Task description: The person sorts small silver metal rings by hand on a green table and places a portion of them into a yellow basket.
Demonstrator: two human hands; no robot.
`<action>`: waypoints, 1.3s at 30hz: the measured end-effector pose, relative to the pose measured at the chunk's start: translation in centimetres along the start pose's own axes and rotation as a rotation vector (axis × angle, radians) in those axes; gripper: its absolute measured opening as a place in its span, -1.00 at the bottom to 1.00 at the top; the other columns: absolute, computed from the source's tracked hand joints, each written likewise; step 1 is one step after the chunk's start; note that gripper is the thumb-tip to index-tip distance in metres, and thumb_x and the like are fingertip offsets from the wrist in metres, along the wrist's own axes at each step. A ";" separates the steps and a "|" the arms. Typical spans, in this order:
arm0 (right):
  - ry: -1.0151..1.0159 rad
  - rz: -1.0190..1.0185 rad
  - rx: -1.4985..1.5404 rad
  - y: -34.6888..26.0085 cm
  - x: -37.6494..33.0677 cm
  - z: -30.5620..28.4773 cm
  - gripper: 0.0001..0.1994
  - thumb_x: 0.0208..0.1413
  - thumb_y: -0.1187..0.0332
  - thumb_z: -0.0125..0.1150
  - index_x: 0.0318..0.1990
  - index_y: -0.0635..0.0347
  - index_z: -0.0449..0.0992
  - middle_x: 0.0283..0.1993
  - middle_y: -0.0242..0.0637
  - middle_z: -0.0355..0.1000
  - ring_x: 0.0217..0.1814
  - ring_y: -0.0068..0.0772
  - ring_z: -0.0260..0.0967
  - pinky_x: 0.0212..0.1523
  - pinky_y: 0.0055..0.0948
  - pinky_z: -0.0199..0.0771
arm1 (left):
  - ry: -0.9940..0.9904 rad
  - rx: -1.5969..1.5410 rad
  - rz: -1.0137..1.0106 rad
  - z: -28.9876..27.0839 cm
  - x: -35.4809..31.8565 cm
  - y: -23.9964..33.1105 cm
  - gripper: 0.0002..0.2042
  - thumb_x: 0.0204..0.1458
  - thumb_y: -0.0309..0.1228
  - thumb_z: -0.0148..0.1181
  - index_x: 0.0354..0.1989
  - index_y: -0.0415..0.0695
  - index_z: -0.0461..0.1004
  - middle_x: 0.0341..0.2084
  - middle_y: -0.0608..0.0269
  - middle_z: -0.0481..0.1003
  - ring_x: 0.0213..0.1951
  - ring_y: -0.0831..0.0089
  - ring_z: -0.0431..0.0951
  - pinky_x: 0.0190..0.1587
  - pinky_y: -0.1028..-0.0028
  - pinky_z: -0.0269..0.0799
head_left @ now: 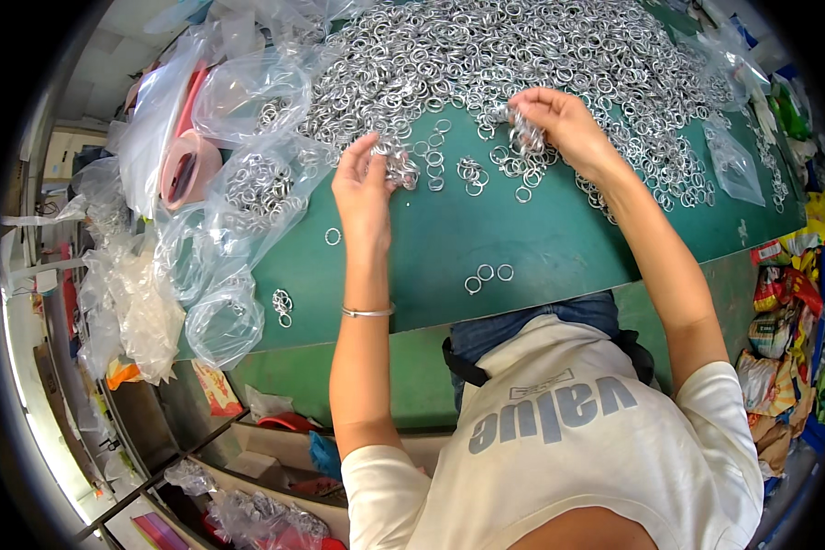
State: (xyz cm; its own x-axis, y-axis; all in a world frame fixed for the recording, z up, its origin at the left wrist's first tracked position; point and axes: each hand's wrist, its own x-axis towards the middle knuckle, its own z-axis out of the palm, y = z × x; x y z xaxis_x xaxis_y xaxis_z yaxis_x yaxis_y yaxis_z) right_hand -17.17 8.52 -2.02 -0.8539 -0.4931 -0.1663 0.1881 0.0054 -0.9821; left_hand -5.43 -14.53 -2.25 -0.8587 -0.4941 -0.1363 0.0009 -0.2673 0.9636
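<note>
A large heap of silver metal rings (486, 55) spreads over the green tabletop (449, 257). My left hand (365, 183) is closed around a small bunch of metal rings (398, 167) at the heap's near edge. Farther right, my right hand (566, 128) pinches another cluster of rings (526, 137), which hangs below the fingertips over the heap's front edge. Between the hands lie a short line of rings (435, 158) and a small group of rings (472, 174). Three loose rings (488, 272) rest near the table's front edge.
Clear plastic bags (238, 197), some with rings inside, lie along the table's left side beside a pink container (191, 170). At the right is a flat clear bag (733, 160). Colourful packages (779, 312) are piled beyond the right edge. Below the table, a shelf (266, 458) holds bagged items.
</note>
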 end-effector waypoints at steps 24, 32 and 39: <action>0.342 -0.620 -1.473 3.5 1.1 6.2 -0.64 -0.08 0.43 0.17 -0.04 0.18 0.40 0.09 -0.14 0.25 0.17 -0.13 0.14 0.11 0.11 0.02 | -0.297 1.291 0.688 0.7 -3.9 -3.1 -0.68 -0.09 -0.69 0.00 -0.10 -0.27 0.38 -0.04 0.04 0.34 -0.04 0.14 0.34 -0.05 0.29 0.29; 0.063 -0.695 -1.257 1.8 -0.4 7.1 -0.70 -0.07 0.41 0.20 -0.11 0.11 0.47 -0.01 -0.24 0.31 0.05 -0.23 0.20 -0.01 -0.17 0.12 | -0.229 1.130 0.639 -0.4 -7.5 -3.1 -0.75 -0.13 -0.63 0.10 -0.21 -0.27 0.43 -0.24 0.10 0.41 -0.22 0.18 0.40 -0.14 0.30 0.29; -0.238 -0.835 -1.135 3.9 -2.1 9.1 -0.77 -0.09 0.39 0.22 -0.20 0.12 0.50 -0.10 -0.32 0.32 0.02 -0.30 0.19 0.00 -0.30 0.13 | -0.083 1.004 0.423 -1.3 -10.3 -2.5 -0.70 -0.11 -0.61 0.13 -0.13 -0.20 0.39 -0.22 0.10 0.40 -0.16 0.18 0.39 -0.14 0.32 0.26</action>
State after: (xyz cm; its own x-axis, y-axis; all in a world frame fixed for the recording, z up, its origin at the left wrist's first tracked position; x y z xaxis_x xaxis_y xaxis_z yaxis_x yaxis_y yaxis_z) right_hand -10.18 1.67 -4.67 -0.3973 -0.8296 0.3923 -0.9008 0.2710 -0.3393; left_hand 4.10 -9.84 -3.56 -0.9194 -0.3194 0.2296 -0.0820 0.7264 0.6823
